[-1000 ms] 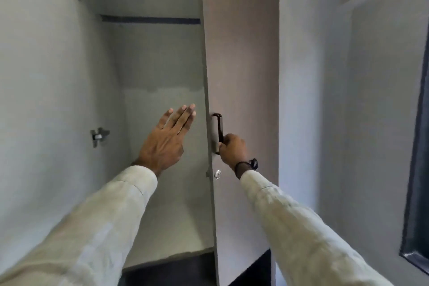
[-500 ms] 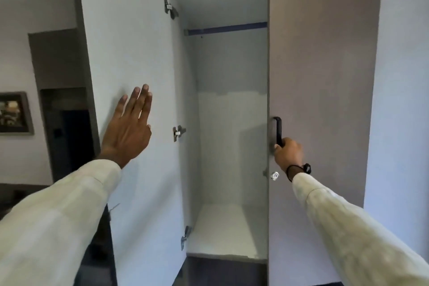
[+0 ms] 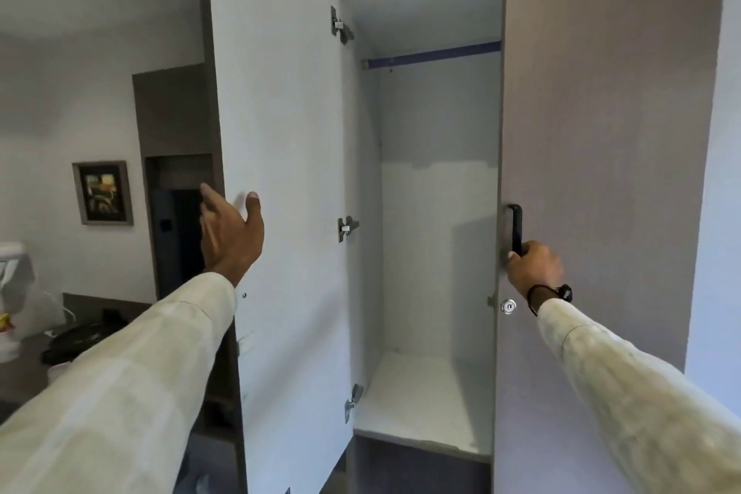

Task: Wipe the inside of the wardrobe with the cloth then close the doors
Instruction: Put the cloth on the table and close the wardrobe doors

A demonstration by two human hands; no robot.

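The tall wardrobe stands in front of me with its white inside (image 3: 437, 253) bare. Its left door (image 3: 288, 172) is swung wide, white inner face toward me. My left hand (image 3: 230, 233) is open at that door's outer edge, fingers curling around it and thumb on the white face. The grey right door (image 3: 601, 132) is nearly flush with the front. My right hand (image 3: 533, 269) is shut on the lower end of its black handle (image 3: 515, 227). No cloth is in view.
A keyhole lock (image 3: 508, 306) sits below the handle. Hinges (image 3: 347, 229) line the left door's inner edge. A framed picture (image 3: 103, 192) hangs on the left wall, above a dark counter with a black pot (image 3: 76, 341) and a white bag (image 3: 16, 293).
My left hand left the inside of the wardrobe, crossed the left door's face and reached its outer edge. The view pulled back and swung left. My right hand stayed on the handle.
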